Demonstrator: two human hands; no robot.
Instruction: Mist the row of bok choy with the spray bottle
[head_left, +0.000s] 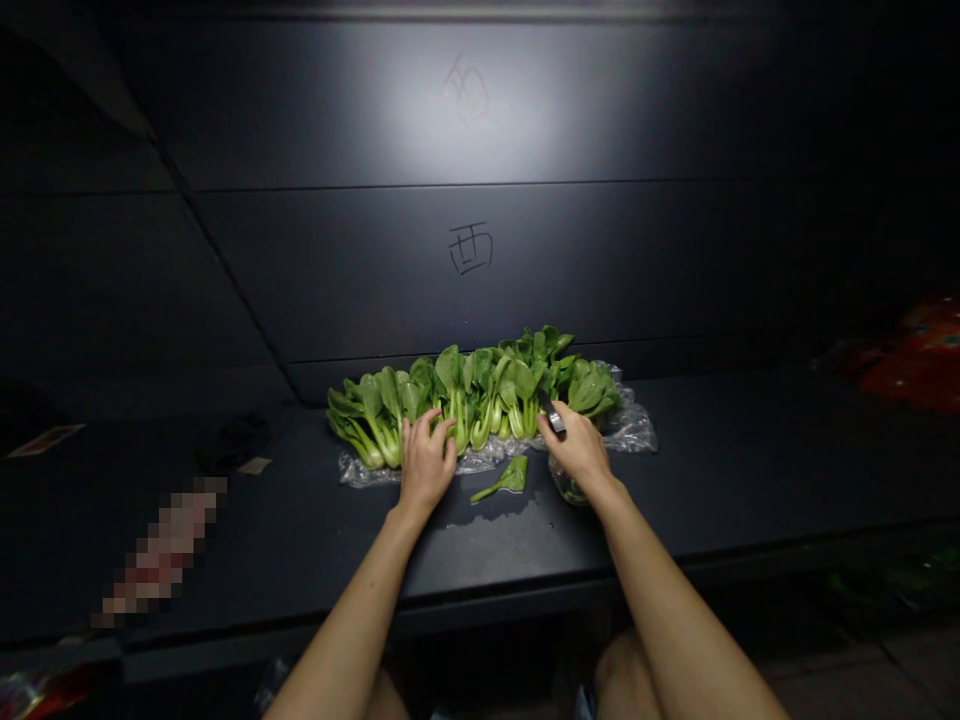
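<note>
A row of bok choy (457,400) stands along clear plastic wrap (634,428) on the dark surface, leaves up and pale stems toward me. My left hand (427,458) rests against the stems left of the middle, its fingers spread. At the right of the row, my right hand (581,445) is closed around a small dark tool (553,412) with a shiny silver part; its kind is unclear. One loose leaf (504,478) lies between my hands on the wet surface. Partly hidden under my right hand is a clear container (568,487).
Behind the row rises a dark panel (360,270) with a drawn character. Red packaging (915,360) is at the far right. A card (46,440) and a small pale paper (255,466) lie on the left. The surface's front edge (517,590) runs before my knees.
</note>
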